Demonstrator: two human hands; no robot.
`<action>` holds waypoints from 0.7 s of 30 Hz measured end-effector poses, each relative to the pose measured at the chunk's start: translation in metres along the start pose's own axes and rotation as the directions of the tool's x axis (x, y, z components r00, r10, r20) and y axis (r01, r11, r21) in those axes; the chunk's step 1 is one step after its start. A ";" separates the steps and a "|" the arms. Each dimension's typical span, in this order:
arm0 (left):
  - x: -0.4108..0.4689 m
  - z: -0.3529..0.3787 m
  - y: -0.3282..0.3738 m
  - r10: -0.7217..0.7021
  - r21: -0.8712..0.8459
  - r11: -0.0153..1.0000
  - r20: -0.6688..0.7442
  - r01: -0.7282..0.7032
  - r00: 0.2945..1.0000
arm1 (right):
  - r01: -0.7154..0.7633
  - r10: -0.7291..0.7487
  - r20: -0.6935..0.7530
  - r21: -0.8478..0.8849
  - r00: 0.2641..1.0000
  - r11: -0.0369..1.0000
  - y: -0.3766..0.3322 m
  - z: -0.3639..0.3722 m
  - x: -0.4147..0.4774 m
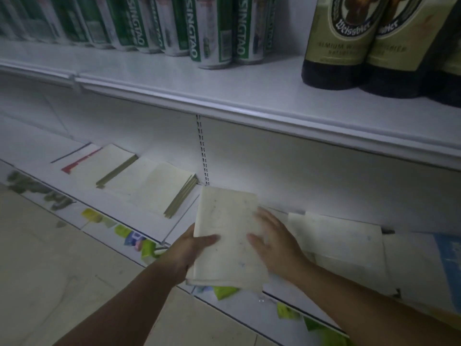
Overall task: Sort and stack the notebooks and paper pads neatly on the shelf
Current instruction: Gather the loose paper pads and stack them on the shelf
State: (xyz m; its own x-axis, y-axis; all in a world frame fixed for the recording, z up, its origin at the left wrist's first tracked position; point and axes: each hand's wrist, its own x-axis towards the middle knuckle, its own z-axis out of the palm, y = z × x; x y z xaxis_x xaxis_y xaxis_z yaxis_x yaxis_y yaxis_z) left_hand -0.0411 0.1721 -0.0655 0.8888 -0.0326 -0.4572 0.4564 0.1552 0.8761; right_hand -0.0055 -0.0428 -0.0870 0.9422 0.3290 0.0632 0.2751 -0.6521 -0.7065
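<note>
Left hand grips the cream paper pad by its left edge, thumb on top. Right hand, blurred, lies with straight, spread fingers on the pad's right edge. The pad is held over the front edge of the lower shelf, about mid-length.

Shelf, left part: red-striped stack, plain stack just beside it. Right part: loose pads, overlapping; blue cover at the far right.

Upper shelf: green cans, dark bottles.

Left hand fingers hidden under the pad; only thumb shows. Right hand motion-blurred. Blue notebook right of its fingers cut by frame edge.
</note>
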 end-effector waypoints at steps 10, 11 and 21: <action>-0.072 -0.104 0.016 0.059 -0.220 0.971 -0.182 -0.099 0.982 | -0.576 0.383 0.437 0.695 0.814 0.431 -0.126 0.086 0.027; -0.075 -0.118 0.018 0.069 -0.238 0.965 -0.169 -0.109 0.983 | -0.555 0.371 0.418 0.700 0.829 0.450 -0.138 0.095 0.032; -0.074 -0.293 0.050 0.070 -0.247 0.967 0.027 -0.061 0.997 | -0.458 0.432 0.237 0.712 0.870 0.533 -0.253 0.210 0.075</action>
State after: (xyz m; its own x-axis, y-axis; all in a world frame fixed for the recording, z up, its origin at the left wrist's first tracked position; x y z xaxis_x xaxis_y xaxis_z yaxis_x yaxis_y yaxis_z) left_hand -0.0966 0.4713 -0.0323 0.9192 -0.0485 -0.3907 0.3768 0.3962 0.8373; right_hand -0.0445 0.2904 -0.0509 0.8936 0.1666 -0.4168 -0.4209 -0.0118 -0.9070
